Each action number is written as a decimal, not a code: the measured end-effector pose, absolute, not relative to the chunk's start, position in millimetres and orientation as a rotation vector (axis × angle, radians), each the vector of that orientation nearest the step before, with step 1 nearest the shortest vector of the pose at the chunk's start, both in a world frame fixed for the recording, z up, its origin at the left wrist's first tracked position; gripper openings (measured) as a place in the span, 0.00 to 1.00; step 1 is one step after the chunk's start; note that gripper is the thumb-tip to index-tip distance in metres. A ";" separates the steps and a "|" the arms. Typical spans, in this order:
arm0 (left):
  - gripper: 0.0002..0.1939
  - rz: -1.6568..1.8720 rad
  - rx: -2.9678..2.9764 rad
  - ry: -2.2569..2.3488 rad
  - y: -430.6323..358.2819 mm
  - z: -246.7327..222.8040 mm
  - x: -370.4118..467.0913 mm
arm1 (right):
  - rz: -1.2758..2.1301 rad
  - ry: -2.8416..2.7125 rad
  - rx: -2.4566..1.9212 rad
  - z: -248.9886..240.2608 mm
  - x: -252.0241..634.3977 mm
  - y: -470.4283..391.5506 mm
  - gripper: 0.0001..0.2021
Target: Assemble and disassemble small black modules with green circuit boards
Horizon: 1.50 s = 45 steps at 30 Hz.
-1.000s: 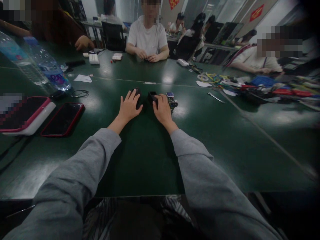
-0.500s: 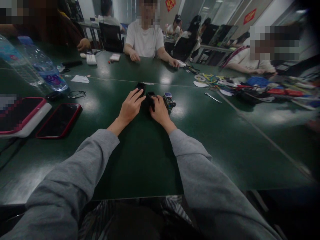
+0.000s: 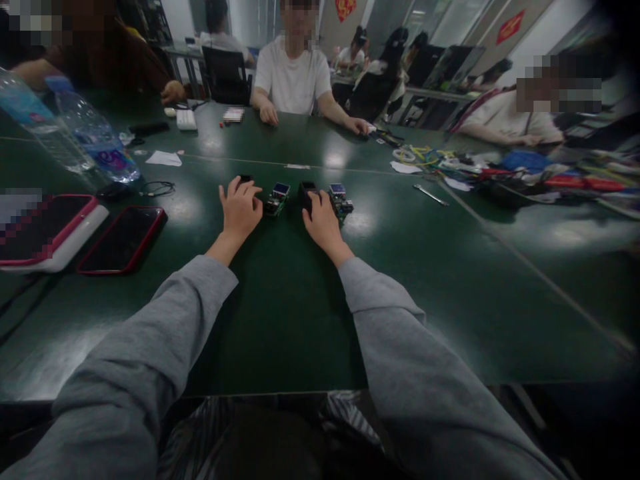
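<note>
My left hand [image 3: 240, 210] is palm down over a small black case [image 3: 245, 179], fingers fanned and thumb curled at its side; the hand covers most of the case. Between my hands lies a small green circuit board [image 3: 273, 205] with a little square screen on top. My right hand [image 3: 323, 219] grips a second black case [image 3: 307, 189] between thumb and fingers, its far end showing. Just right of that hand sits another circuit board [image 3: 342, 205], also with a square screen, partly hidden by the fingers.
A red-cased phone [image 3: 123, 241], a tablet [image 3: 47, 230] and water bottles [image 3: 107, 150] stand at left. A wrench [image 3: 431, 195] lies at right, before a heap of cables and tools [image 3: 525, 170]. Several people sit around the green table [image 3: 280, 320].
My left hand has moved left with its black case, uncovering the circuit board between my hands. My right hand and its case are nearly where they were.
</note>
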<state>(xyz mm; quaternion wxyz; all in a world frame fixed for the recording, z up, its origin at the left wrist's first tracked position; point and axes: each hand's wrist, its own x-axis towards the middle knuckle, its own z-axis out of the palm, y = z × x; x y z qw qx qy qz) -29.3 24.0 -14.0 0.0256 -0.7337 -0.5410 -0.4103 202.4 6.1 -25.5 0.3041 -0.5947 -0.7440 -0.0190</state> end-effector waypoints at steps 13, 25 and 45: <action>0.14 -0.934 -2.645 -1.058 12.8 -8.2 -16.9 | -0.051 -1.968 -1.587 -23.9 201.6 5.1 0.26; 0.11 -1.235 -2.399 -1.326 12.9 -7.0 -8.6 | -0.122 -1.990 -1.499 -18.7 200.9 0.6 0.27; 0.12 -1.348 -2.143 -1.750 23.2 -22.7 -24.0 | -0.033 -2.408 -1.165 -16.2 171.5 -10.0 0.26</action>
